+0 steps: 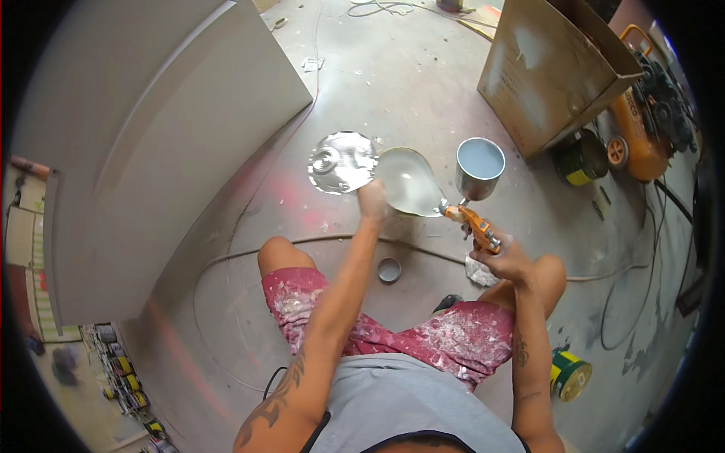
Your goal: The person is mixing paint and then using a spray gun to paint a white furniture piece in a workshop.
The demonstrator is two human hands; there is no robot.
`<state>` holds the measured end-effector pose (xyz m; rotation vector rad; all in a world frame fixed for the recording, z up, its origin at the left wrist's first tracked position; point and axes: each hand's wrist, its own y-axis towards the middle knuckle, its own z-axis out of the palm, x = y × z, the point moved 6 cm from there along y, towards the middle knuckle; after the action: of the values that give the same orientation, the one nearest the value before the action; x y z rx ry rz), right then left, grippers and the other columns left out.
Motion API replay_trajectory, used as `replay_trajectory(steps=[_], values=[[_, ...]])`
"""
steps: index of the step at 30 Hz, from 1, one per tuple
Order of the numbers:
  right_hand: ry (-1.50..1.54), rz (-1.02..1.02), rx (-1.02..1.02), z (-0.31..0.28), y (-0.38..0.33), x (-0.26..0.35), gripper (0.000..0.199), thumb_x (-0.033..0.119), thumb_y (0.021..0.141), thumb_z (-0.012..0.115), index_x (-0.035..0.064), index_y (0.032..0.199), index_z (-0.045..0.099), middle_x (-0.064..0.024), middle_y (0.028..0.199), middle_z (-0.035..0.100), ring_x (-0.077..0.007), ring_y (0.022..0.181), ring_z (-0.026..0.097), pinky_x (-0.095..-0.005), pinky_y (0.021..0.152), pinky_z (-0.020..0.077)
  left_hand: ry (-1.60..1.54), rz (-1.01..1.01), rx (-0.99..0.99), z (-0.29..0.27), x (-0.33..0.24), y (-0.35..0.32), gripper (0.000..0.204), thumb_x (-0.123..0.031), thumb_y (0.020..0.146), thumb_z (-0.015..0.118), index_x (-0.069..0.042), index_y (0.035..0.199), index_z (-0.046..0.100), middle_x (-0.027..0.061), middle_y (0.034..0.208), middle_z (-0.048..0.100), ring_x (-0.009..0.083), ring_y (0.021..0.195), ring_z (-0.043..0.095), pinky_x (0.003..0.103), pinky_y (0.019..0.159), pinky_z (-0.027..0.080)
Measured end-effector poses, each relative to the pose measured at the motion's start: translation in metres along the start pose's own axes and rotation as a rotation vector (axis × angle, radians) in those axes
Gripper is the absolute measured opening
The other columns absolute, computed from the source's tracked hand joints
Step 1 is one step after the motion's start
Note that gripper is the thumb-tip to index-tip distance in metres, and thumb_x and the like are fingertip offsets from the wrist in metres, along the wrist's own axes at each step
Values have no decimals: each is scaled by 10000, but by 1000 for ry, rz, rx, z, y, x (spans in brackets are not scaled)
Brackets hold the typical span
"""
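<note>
Left fingers [370, 190] at the edge of a silver disc [344, 160], right fingers [496, 260] around an orange spray gun [477, 225].

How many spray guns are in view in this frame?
1: the orange spray gun, held in the right hand, right of the shiny metal disc. Any inside the cardboard box could be hidden.

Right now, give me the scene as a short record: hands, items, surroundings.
left hand: blurred, at the edge of the round silver lid; grip unclear
right hand: gripping the orange spray gun
gun cup: metal, open-topped, blue-grey liquid inside
between lid and gun: pale glossy rounded item, kind unclear
between knees: small round grey cap
left side: large grey panel
right side: cardboard box, orange air compressor
</note>
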<state>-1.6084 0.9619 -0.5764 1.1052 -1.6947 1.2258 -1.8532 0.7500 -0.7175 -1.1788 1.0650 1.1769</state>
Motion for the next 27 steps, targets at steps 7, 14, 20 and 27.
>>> replay_trajectory(steps=[7, 14, 20, 27], values=[[13, -340, 251, 22, 15, 13, 324, 40, 876, 756, 13, 1187, 670, -55, 1050, 693, -151, 897, 613, -308, 808, 503, 2, 197, -64, -90, -133, 42, 129, 40, 687, 566, -30, 625, 476, 17, 648, 474, 180, 614, 458, 350, 610, 394], [-54, -422, 294, 75, 25, 40, 298, 76, 897, 744, 47, 1187, 685, -114, 1036, 683, -233, 899, 645, -328, 806, 510, -78, 220, -189, -144, -272, 41, 101, 16, 695, 577, -18, 622, 516, 6, 676, 475, 136, 633, 433, 338, 605, 366], [-60, -504, 255, 100, 21, 86, 332, 91, 903, 736, 45, 1225, 676, -123, 1068, 686, -248, 917, 659, -337, 821, 517, 75, 358, -173, -143, -371, -5, 134, 15, 734, 561, -35, 623, 505, -27, 635, 417, 108, 610, 379, 321, 570, 306], [-62, -568, 247, 127, 18, 97, 324, 81, 895, 735, 31, 1211, 678, -120, 1031, 696, -246, 895, 659, -336, 803, 517, 100, 291, -218, -140, -380, -21, 193, -14, 763, 541, -4, 581, 477, 9, 595, 458, 114, 555, 387, 350, 538, 305]])
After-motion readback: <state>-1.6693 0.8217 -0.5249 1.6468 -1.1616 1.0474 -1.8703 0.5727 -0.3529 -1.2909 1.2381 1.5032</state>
